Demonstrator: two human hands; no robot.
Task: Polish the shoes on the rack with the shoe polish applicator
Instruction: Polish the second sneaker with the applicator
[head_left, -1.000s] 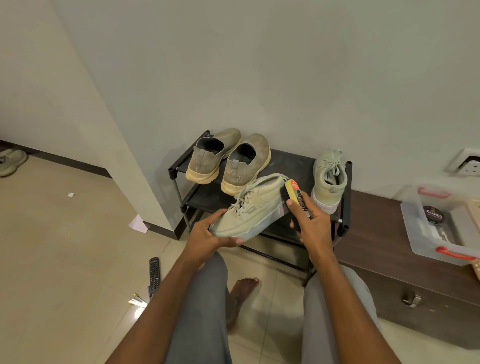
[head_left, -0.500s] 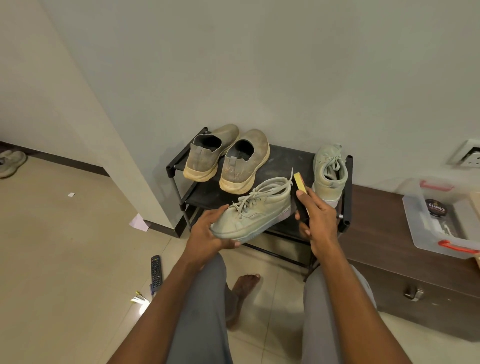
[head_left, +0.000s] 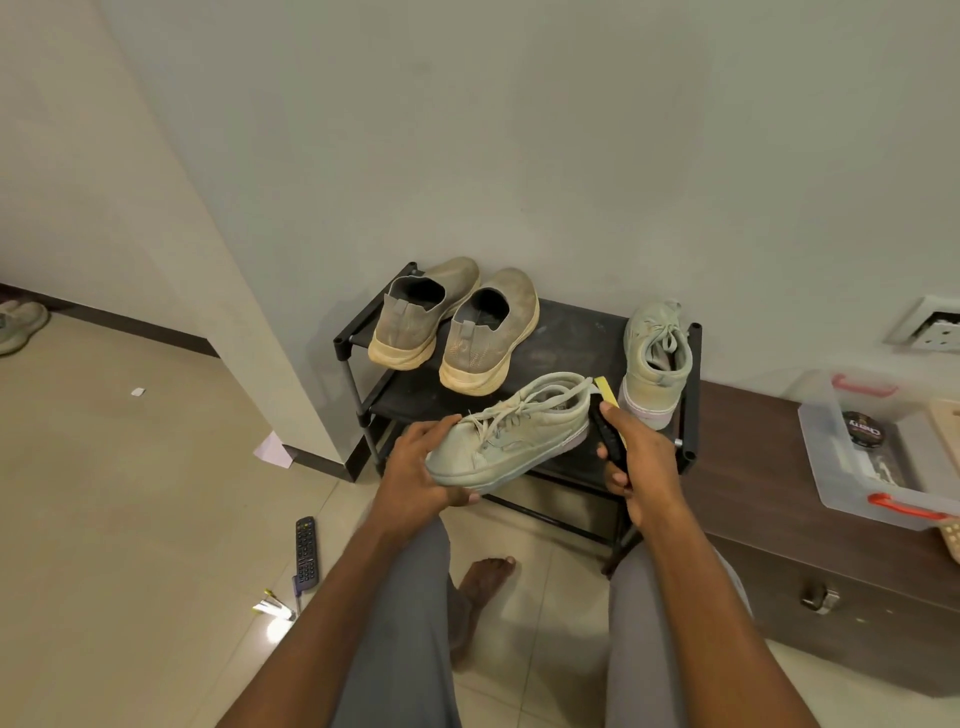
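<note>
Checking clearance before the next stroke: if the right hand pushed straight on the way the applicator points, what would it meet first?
Most likely the heel of the held sneaker: the applicator in the right hand points up toward it. Past that comes the laced shoe on the rack, though depth is unclear.

Both my forearms reach forward, left hand cupped under the sneaker toe, right hand fingers wrapped around the applicator at its heel.

Matt suede-like sneaker; black metal rack; glossy floor tiles.
</note>
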